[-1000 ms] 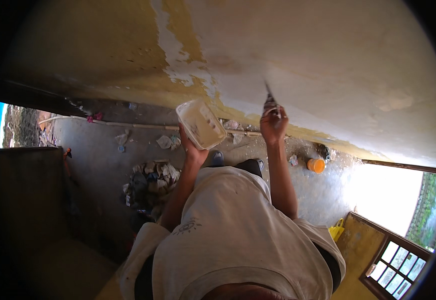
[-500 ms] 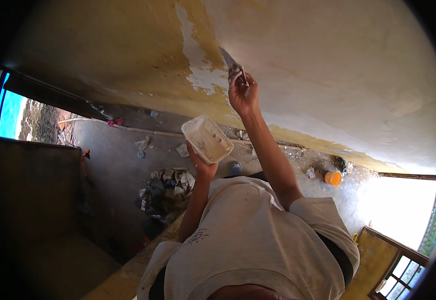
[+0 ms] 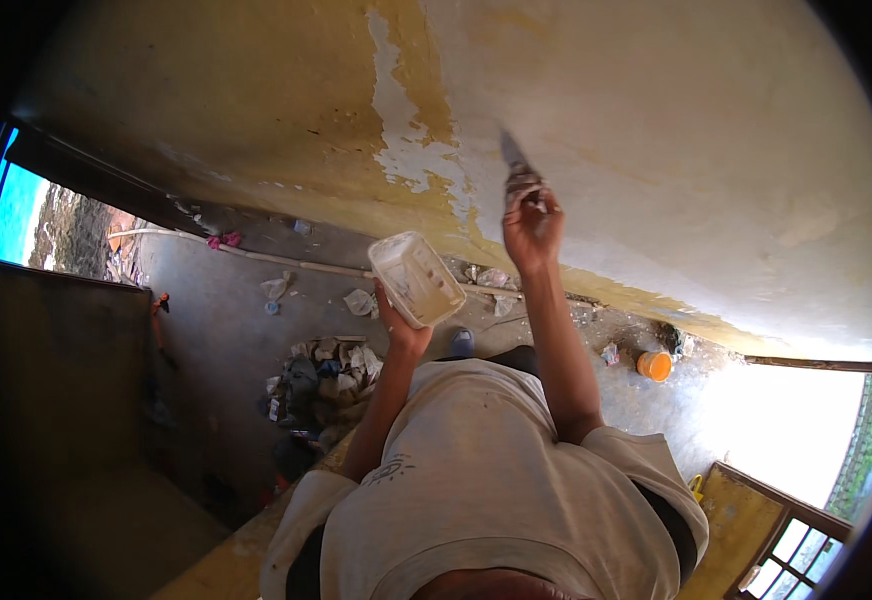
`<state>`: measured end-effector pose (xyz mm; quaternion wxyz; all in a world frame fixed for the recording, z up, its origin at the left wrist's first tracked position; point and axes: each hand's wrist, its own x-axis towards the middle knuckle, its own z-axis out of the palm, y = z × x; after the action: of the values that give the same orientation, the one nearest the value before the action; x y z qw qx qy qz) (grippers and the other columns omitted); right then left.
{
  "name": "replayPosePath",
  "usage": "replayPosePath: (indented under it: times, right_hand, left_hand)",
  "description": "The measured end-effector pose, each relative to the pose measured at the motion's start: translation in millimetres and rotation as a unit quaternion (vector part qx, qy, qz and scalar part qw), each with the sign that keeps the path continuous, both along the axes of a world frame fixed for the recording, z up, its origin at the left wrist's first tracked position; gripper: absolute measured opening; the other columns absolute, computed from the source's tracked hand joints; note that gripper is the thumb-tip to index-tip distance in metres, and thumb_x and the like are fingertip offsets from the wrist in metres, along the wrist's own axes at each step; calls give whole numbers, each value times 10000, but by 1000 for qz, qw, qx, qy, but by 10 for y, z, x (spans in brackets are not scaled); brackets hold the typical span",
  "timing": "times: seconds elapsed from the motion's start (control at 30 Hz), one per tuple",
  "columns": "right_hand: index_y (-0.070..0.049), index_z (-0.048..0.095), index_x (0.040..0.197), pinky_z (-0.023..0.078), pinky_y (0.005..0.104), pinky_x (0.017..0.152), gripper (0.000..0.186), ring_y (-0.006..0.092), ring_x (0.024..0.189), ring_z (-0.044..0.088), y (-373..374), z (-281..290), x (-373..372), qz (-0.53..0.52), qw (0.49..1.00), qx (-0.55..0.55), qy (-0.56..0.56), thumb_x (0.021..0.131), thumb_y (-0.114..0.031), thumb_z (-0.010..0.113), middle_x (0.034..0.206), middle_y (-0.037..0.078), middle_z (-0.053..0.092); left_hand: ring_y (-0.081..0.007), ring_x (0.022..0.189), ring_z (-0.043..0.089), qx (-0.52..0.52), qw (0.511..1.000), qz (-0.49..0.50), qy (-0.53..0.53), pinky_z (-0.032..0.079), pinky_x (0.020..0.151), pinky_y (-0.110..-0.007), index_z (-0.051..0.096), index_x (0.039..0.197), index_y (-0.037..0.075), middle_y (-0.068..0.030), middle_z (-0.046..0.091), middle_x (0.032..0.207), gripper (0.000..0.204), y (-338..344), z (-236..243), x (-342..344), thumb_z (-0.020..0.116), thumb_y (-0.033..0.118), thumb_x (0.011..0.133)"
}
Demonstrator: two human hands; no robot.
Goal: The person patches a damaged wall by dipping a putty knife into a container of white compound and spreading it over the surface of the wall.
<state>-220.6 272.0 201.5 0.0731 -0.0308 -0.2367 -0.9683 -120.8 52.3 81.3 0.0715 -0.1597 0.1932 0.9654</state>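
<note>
Filling the wall, tub in one hand and knife in the other.

From the head view, my right hand (image 3: 529,225) is raised and closed around the handle of a putty knife (image 3: 514,165), whose blade lies against the wall (image 3: 676,130) just beside a patch where yellow paint has flaked to white (image 3: 406,150). My left hand (image 3: 403,325) sits lower, its fingers gripping the underside of a pale rectangular plastic tub (image 3: 417,279), tilted with its open side toward the wall. Below, on the grey floor (image 3: 226,330), lies a heap of rubble and scraps (image 3: 324,372), and well off to my right an orange tub (image 3: 654,365) stands near the foot of the wall.
</note>
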Motion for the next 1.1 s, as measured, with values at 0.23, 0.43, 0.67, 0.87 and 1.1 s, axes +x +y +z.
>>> replayPosePath:
  times: [0.23, 0.43, 0.67, 0.87, 1.1]
  right_hand:
    - [165, 542, 1041, 606, 278, 805, 241, 249, 875, 636, -358, 5, -744, 67, 995, 47, -50, 933, -6, 410, 956, 245, 602]
    - [153, 531, 1131, 595, 320, 858, 305, 276, 925, 628, -58, 119, -646, -12, 999, -27, -14, 937, -30, 382, 1100, 290, 574]
    - [171, 501, 1125, 599, 286, 823, 275, 229, 898, 628, -278, -41, -109, 28, 999, -21, 22, 898, 23, 448, 991, 198, 593]
    - [164, 543, 1080, 593, 307, 829, 253, 254, 892, 623, -632, -452, -569, 48, 995, 51, -75, 892, 36, 431, 1006, 218, 606]
    - [96, 605, 1001, 617, 359, 801, 229, 310, 902, 645, 478, -359, -427, -111, 990, -6, -87, 904, 22, 411, 1062, 271, 598]
  left_hand:
    - [-257, 1286, 485, -10, 1000, -13, 3, 372, 1081, -505, 397, 1454, 226, -6, 475, 1432, 622, 55, 145, 0, 412, 606, 963]
    - [-255, 1287, 482, -21, 1000, -9, 10, 373, 1080, -504, 396, 1453, 227, -2, 476, 1428, 617, -54, 63, 26, 413, 602, 964]
    - [-246, 1305, 466, -22, 999, 21, 15, 366, 1083, -507, 396, 1455, 224, -3, 467, 1440, 652, -143, 88, 6, 438, 623, 940]
    - [-251, 1323, 444, -23, 1000, 1, 18, 350, 1100, -484, 367, 1472, 220, -10, 437, 1466, 669, -104, 183, -6, 445, 621, 942]
    - [-252, 1308, 466, -31, 999, -12, 14, 369, 1089, -495, 389, 1459, 219, -8, 455, 1454, 638, -80, 147, 16, 437, 604, 953]
